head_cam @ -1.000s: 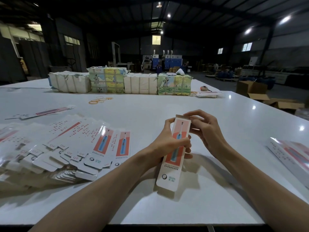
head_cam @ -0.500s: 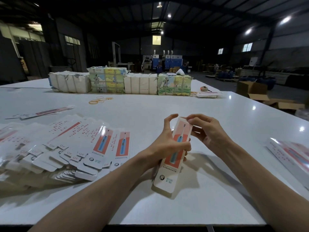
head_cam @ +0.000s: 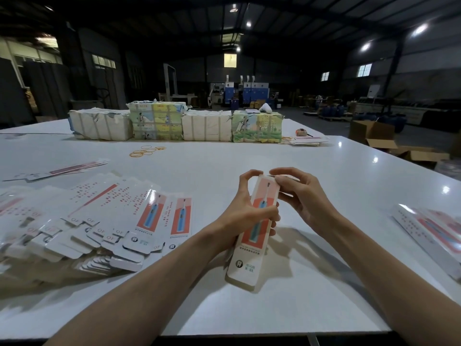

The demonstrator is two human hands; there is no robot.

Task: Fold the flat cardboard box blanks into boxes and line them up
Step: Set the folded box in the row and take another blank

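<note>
Head view: one box (head_cam: 249, 245), perhaps four bundles (head_cam: 205, 126).

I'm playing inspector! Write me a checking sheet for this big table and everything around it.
Surface: white table, glossy, with lamp reflections.
Job's things: one box held in both hands; flat blanks fanned at left; more blanks stacked at the right edge.
Clutter: rubber bands; wrapped bundles in a row at the far side.
Grippers: left hand grips the box's middle; right hand pinches its top end.
Cables: nothing seen.
Surroundings: dim warehouse; open cartons on the floor; blue machines behind.
</note>
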